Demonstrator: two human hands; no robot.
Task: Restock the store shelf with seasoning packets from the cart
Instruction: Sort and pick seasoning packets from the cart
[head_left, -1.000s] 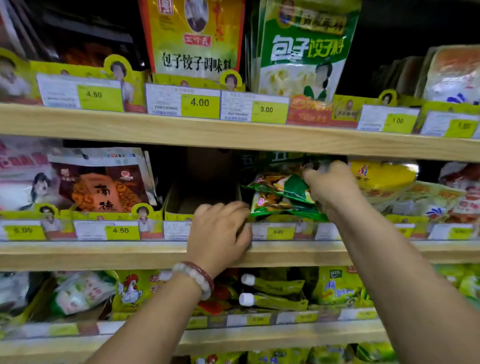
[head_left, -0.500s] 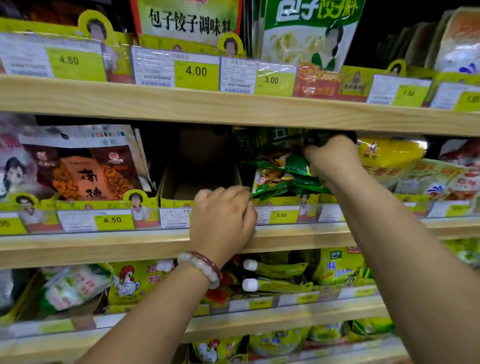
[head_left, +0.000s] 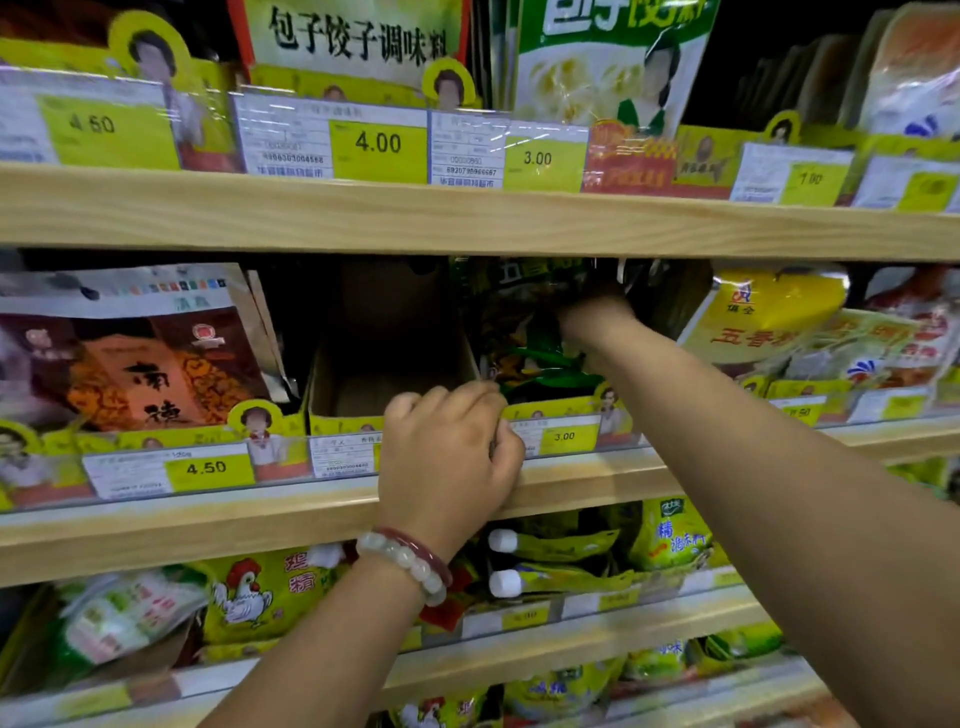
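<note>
Right hand (head_left: 597, 317) among green seasoning packets (head_left: 524, 338)

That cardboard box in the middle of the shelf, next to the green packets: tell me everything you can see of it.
The cardboard box is a plain brown open-fronted display tray standing upright on the middle wooden shelf. Its low front lip carries a yellow printed strip; behind it the tall back wall fades into shadow. It looks nearly empty, though something pale may lie on its floor. The green seasoning packets stand against its right wall, brown packets stand to its left. The left hand, fingers curled, rests at its front right corner.
</note>
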